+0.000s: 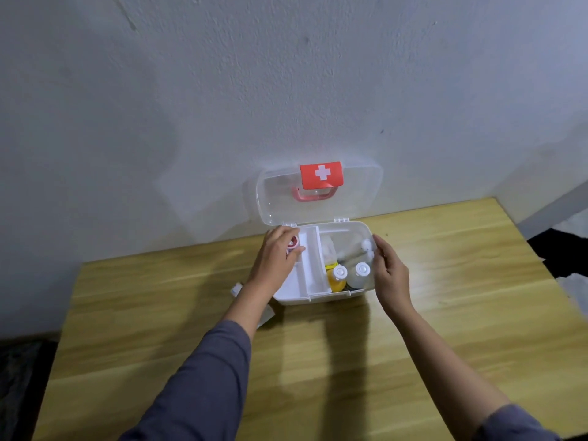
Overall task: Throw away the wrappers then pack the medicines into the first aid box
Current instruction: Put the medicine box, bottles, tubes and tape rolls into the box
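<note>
A white first aid box (321,296) stands open on the wooden table, its clear lid (356,192) with a red cross latch upright against the wall. Inside are a white divided tray (310,259) on the left and, to its right, a yellow bottle (336,280) and a clear bottle with a white cap (361,275). My left hand (276,256) is over the tray's left part, fingers closed on a small red and white item (293,242). My right hand (386,268) rests against the box's right rim, fingers slightly apart.
Small white packets (237,289) lie on the table (445,281) to the left of the box, partly hidden by my left forearm. The table's back edge meets a white wall. Dark floor shows beyond the right and left edges.
</note>
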Demonstrator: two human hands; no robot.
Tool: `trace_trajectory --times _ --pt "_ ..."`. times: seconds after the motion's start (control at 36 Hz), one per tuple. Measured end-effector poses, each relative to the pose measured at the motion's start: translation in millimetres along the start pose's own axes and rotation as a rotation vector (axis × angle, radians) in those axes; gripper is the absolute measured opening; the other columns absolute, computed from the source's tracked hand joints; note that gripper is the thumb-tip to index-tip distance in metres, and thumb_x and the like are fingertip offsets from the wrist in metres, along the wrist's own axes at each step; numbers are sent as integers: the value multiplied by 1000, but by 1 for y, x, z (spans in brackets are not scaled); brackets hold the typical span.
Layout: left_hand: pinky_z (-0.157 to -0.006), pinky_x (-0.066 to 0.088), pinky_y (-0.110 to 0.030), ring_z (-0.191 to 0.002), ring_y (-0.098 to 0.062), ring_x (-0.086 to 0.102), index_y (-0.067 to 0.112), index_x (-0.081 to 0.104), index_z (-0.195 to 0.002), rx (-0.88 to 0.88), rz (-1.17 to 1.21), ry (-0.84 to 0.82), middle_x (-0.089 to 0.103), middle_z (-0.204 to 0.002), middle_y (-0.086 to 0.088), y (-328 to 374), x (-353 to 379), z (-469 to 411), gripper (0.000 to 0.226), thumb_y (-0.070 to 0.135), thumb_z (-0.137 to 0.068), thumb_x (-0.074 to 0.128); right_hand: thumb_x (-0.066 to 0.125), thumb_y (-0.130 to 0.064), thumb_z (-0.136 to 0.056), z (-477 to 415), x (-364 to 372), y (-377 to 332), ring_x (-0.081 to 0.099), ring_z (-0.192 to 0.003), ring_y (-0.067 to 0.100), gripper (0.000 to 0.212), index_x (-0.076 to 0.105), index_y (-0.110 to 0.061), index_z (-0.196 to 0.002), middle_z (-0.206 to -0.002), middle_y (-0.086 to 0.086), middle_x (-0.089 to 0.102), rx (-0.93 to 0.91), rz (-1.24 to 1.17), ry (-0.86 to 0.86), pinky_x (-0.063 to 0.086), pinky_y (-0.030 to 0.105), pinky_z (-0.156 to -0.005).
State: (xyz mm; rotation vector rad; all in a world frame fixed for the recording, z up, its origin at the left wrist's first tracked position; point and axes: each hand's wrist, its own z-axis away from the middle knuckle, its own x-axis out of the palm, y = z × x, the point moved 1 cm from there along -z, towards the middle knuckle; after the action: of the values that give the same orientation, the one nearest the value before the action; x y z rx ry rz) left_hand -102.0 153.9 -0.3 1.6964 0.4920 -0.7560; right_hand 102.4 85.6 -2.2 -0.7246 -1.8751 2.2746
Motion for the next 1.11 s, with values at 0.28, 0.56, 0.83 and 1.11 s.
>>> trace_trajectory --times 0.28,0.56,0.83,1.11 --pt "-87 38 -28 -103 -30 49 6 59 -114 68 -170 49 54 -110 -15 6 1 2 36 20 -82 67 38 -9 -96 -1 -3 0 54 -118 15 37 53 -16 -129 -129 1 60 6 4 -13 43 30 -100" --pt "-81 35 -21 -94 -17 44 8 64 -106 33 -144 192 60 -99 -8 -2 -18 30 29 25 -84 58 37 -7 -95 -2 -8 -3 52 -119 18 39 51 -15 -131 -131 3 58 19 43 -63 41 26 -96" --pt "-74 42 -26 -87 -19 49 6 69 -102 8 -124 158 64 -89 -7 -9 -20 41 20 5 -84 62 38 -8 -95 -3 -9 -5 54 -116 18 38 51 -15 -130 -131 5 58 25 51 -71 43 29 -97" --pt "-94 36 -20 -108 -16 47 3 60 -115 -87 -76 319 60 -114 -11 -23 -26 85 40 30 -90 45 37 -8 -95 -3 -10 -5 54 -106 15 38 52 -16 -128 -126 5 60 11 48 -69 42 27 -90"
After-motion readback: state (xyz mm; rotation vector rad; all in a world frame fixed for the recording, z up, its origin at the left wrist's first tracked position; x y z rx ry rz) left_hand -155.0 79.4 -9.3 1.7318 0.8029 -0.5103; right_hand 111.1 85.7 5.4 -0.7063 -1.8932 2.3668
